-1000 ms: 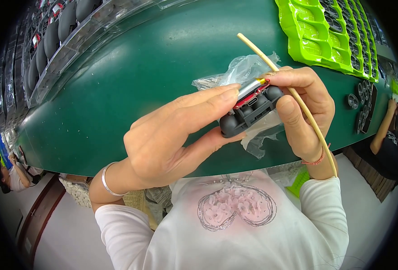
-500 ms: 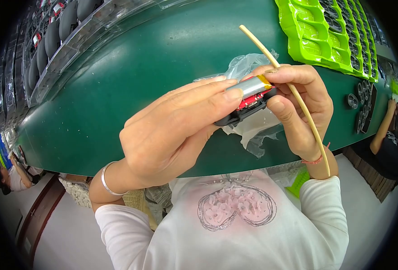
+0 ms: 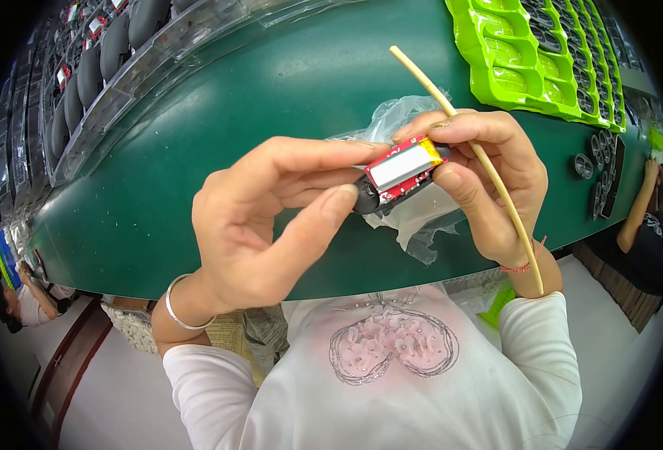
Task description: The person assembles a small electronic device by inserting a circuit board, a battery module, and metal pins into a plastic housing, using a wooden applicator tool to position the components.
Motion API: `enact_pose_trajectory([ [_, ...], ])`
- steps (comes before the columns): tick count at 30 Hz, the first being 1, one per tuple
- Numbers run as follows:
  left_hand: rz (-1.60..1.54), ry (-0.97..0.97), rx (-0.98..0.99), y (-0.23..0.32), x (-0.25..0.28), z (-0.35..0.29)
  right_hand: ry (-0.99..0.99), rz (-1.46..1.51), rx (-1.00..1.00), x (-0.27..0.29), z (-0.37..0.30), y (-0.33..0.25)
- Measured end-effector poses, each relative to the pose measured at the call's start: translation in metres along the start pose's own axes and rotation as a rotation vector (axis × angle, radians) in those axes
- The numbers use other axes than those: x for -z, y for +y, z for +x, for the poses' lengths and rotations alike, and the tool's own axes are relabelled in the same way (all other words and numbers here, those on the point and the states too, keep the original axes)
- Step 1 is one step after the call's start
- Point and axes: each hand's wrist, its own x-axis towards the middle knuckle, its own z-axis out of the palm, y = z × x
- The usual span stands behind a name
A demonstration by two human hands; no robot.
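Both hands hold a small black electronic device casing (image 3: 365, 196) above the table, tilted up to the right. In it sits a red circuit board (image 3: 421, 142), and a flat silver battery (image 3: 402, 166) with yellow tape at one end lies over the board. My left hand (image 3: 249, 232) grips the casing's left end between thumb and fingers. At the right end, my right hand (image 3: 508, 176) pinches the casing with thumb and forefinger. That same hand also keeps a thin wooden stick (image 3: 421, 77), which slants past the fingers down to the wrist.
A crumpled clear plastic bag (image 3: 399, 116) lies on the green table (image 3: 196, 150) beneath the hands. A bright green tray (image 3: 496, 75) with dark round parts stands far right, near loose round parts (image 3: 583, 166). Clear trays (image 3: 95, 101) of dark casings line the left. Other people sit at both sides.
My left thumb and fingers have slid off the battery to the casing's left end. The device has turned, so the battery's flat top now shows. The stick has shifted slightly left.
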Motion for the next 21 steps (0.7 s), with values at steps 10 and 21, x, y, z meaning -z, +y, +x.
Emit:
enact_pose_trajectory([
  [10,-0.250,0.024,0.233,0.001,-0.001,0.007,-0.067,-0.032,0.057,0.002,0.004,0.003],
  [21,-0.271,-0.126,0.289,0.005,0.007,0.012,-0.048,-0.241,0.232,0.009,0.010,-0.020],
])
